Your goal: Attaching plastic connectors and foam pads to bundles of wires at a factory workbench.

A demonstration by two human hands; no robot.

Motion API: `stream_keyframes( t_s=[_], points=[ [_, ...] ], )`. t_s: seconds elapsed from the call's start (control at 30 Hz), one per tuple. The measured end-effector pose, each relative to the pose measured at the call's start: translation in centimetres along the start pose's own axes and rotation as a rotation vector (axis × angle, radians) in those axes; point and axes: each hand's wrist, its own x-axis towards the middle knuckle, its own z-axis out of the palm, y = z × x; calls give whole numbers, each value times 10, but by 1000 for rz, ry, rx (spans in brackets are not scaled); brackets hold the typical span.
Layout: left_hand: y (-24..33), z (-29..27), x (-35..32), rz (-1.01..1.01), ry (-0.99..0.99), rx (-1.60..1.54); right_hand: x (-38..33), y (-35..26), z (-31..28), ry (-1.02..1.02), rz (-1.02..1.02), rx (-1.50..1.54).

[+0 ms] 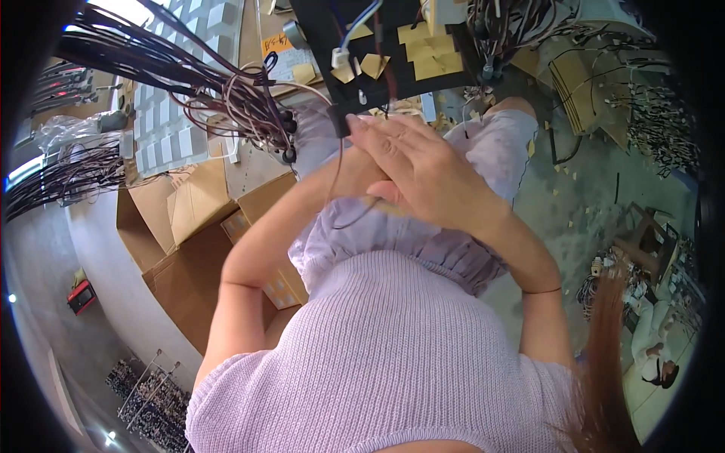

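Observation:
Both of my hands meet in front of my lap. My right hand (442, 170) lies over the left, its fingers bent and pressed together. What they pinch is hidden, but one fingertip touches a small black block-shaped piece (339, 121) with a thin brown wire (337, 170) running down from it. Most of my left hand (364, 162) is covered by the right, and its fingers do not show. Beneath the hands, a thin dark wire (355, 222) curves loosely over my lap, by a blurred yellowish strip (389, 206).
Ahead stands a black board (321, 23) with yellow paper pieces (438, 66) and a white connector (341, 59). Wire bundles hang at left (242, 102) and right (495, 38). A grey compartment tray (170, 143) and open cardboard boxes (192, 275) are at left. Paper scraps litter the floor (559, 219).

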Motion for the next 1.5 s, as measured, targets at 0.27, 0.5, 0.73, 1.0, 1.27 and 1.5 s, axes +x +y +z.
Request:
stream_keyframes(
  t_s=[0.27, 0.5, 0.73, 1.0, 1.27, 1.5],
  points=[
    [90, -43, -28, -584, -428, -45, -21, 16, -22, -248, -174, -43],
    [83, -66, -80, -760, -242, -563, -55, 66, -81, -94, 428, -475],
    [87, -12, -49, -690, -162, -607, -18, -44, -27, -224, 179, 255],
    [105, 7, -57, -666, -218, -642, -26, -56, -34, -149, 291, 393],
    [110, 17, -62, -705, -182, -562, -43, -69, -24, -99, 156, 339],
    [117, 30, -66, -806, -86, -662, -39, -71, -23, -43, 250, 301]
  ],
)
